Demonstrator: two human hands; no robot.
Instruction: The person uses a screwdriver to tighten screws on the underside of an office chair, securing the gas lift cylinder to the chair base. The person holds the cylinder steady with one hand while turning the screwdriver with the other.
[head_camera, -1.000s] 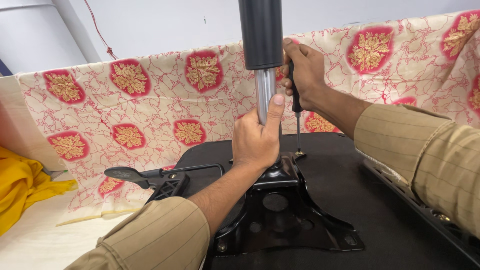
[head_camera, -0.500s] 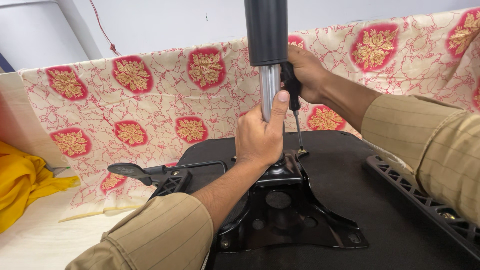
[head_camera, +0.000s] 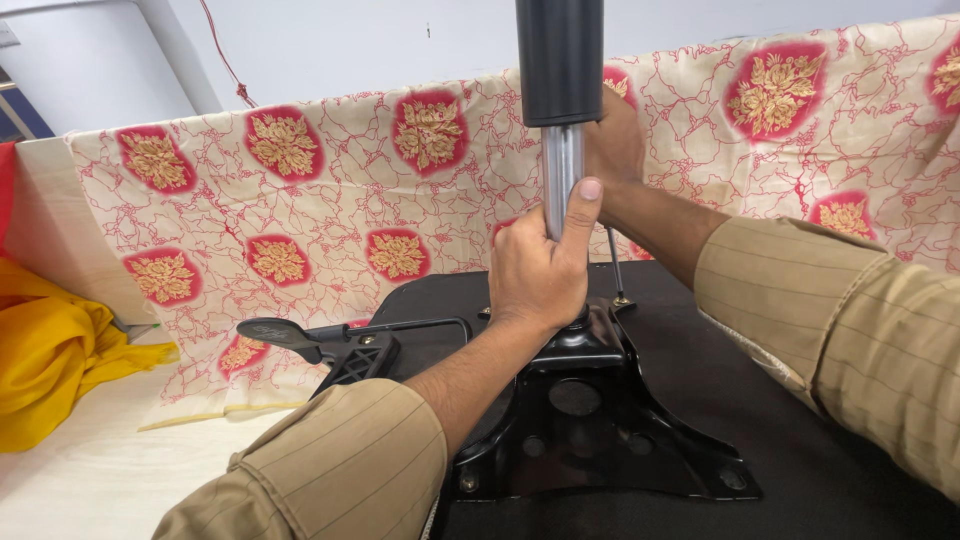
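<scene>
An upside-down black chair seat (head_camera: 800, 440) lies before me with a black metal mounting plate (head_camera: 590, 430) bolted on it. A gas lift cylinder (head_camera: 560, 90), black above and chrome below, stands upright in the plate's socket. My left hand (head_camera: 540, 270) is wrapped around the chrome shaft just above the plate, thumb pointing up. Behind the cylinder, my right hand (head_camera: 615, 140) grips a screwdriver whose thin shaft (head_camera: 616, 265) points down to the seat beside the plate.
A black adjustment lever (head_camera: 300, 335) sticks out to the left of the plate. Cream cloth with red and gold floral patches (head_camera: 300, 210) drapes behind and under the seat. A yellow cloth (head_camera: 50, 350) lies at the left edge. A white wall is behind.
The view has shifted slightly so the cylinder sits a little further right. Both hands keep their grips; my right hand is now more hidden behind the cylinder.
</scene>
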